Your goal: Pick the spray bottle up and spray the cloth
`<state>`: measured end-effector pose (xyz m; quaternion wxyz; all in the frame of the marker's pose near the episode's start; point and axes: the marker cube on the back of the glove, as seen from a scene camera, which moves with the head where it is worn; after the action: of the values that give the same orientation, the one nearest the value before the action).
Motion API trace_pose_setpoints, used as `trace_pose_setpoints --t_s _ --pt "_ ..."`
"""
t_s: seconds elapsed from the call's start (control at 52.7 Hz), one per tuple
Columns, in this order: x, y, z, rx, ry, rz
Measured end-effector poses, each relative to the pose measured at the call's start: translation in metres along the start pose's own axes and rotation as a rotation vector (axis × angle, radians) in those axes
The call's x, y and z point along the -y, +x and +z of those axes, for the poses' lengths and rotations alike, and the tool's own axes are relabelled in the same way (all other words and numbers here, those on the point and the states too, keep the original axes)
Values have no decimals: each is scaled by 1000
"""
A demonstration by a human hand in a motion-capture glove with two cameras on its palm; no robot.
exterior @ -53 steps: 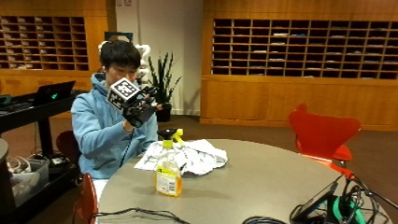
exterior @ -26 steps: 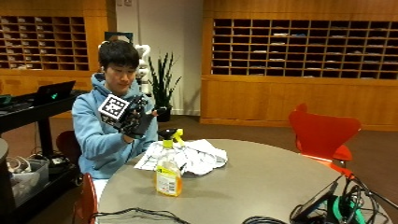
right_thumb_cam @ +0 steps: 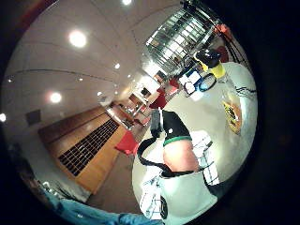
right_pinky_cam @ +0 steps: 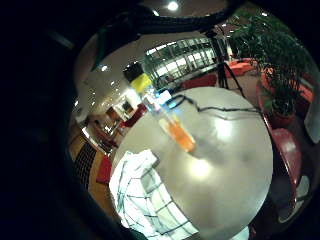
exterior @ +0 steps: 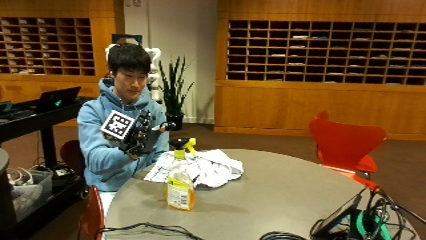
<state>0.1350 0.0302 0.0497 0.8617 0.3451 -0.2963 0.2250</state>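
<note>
A spray bottle [exterior: 180,182] of orange liquid, with a yellow and black head, stands upright on the round grey table [exterior: 279,195]. Just behind it lies a crumpled white checked cloth [exterior: 203,167]. My gloved right hand [exterior: 138,136] is raised at chest height, above the table's far edge and beside the cloth, with relaxed fingers and nothing in it. It touches neither thing. The little finger side palm view looks down on the bottle [right_pinky_cam: 176,131] and the cloth [right_pinky_cam: 142,197]. In the thumb side palm view a fingertip [right_thumb_cam: 178,152] shows over the cloth [right_thumb_cam: 204,140], with the bottle [right_thumb_cam: 228,105] further off.
Black cables and devices [exterior: 353,222] lie along the table's near edge. A red chair [exterior: 346,145] stands at the right and another [exterior: 91,215] beside the person. At the left is a black cart with a laptop [exterior: 53,100]. A potted plant [exterior: 173,92] stands behind.
My gloved hand has come down from face height to chest height, nearer the table and cloth. The bottle and the cloth have not moved.
</note>
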Motion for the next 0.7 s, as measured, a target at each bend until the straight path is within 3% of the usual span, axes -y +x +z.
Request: trace_pose_setpoints --t_s 0.512,0.702 --pt "32 51 45 94 -160 186" --pt "61 68 77 146 -111 270"
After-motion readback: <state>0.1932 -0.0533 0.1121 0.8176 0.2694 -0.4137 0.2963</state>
